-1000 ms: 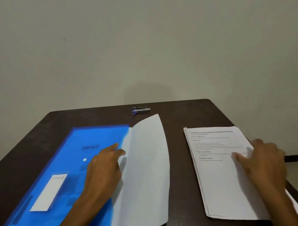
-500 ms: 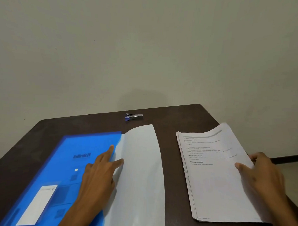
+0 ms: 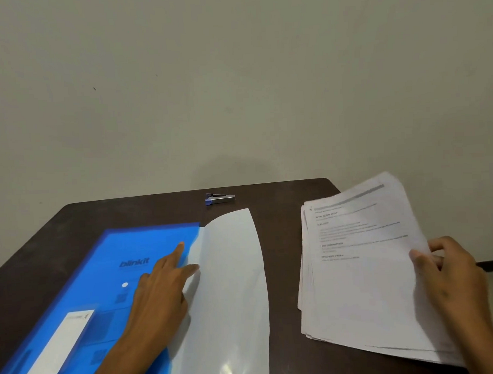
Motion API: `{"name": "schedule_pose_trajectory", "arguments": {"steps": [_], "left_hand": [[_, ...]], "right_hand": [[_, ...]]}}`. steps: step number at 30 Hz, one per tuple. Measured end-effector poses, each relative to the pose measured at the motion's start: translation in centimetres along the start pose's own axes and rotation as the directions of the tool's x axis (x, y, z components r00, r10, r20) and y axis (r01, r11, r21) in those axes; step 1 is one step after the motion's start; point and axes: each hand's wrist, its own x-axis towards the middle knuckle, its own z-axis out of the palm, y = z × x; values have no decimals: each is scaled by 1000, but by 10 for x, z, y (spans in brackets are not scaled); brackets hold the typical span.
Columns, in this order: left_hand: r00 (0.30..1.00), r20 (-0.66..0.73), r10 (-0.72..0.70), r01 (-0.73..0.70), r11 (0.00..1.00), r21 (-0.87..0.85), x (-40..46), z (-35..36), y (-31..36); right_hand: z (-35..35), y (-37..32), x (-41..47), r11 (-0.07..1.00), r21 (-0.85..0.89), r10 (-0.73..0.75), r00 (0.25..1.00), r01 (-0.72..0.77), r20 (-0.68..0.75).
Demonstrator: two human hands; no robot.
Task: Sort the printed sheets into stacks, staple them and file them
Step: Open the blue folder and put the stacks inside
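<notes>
A thick stack of printed sheets (image 3: 356, 269) lies on the right of the dark table (image 3: 277, 202), its right edge raised off the surface. My right hand (image 3: 452, 274) grips that raised edge, thumb on top and fingers curled beneath. On the left lies a blue plastic folder (image 3: 107, 266) with a white label, its pale flap (image 3: 232, 286) folded open to the right. My left hand (image 3: 159, 292) rests flat on the folder, fingers straight, fingertips at the flap's hinge. A small blue and silver stapler (image 3: 220, 198) sits near the far table edge.
A plain pale wall stands behind the table. The table's right edge runs just beside the paper stack, with floor beyond it. Bare dark tabletop shows between folder flap and stack.
My right hand has taken hold of the stack's right edge and lifted it, so the sheets now tilt up and fan. My left hand has stayed on the folder.
</notes>
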Motion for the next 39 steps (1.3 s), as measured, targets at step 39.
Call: {"name": "schedule_pose_trajectory", "arguments": {"steps": [39], "left_hand": [[978, -146, -147, 113, 969, -218, -7, -10, 1]], "right_hand": [[89, -71, -72, 853, 383, 11, 746, -355, 666]]}}
